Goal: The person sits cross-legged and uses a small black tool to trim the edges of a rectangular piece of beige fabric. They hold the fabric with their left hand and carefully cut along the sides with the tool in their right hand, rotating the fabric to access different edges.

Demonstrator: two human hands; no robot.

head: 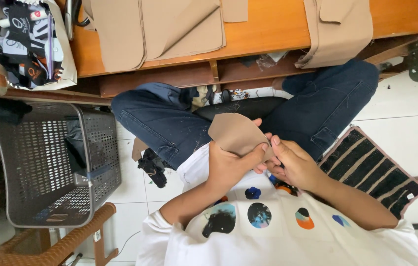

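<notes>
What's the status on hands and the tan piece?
Left hand and right hand: both grip the tan fabric piece over the lap. Grey basket to one side, more tan pieces on the wooden table. Nothing blocking.

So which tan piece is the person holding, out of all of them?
Start at the wooden bench, then come down past the jeans to the two hands. The left hand and right hand pinch a small curved tan piece. The other tan pieces lie flat on the bench.
</notes>
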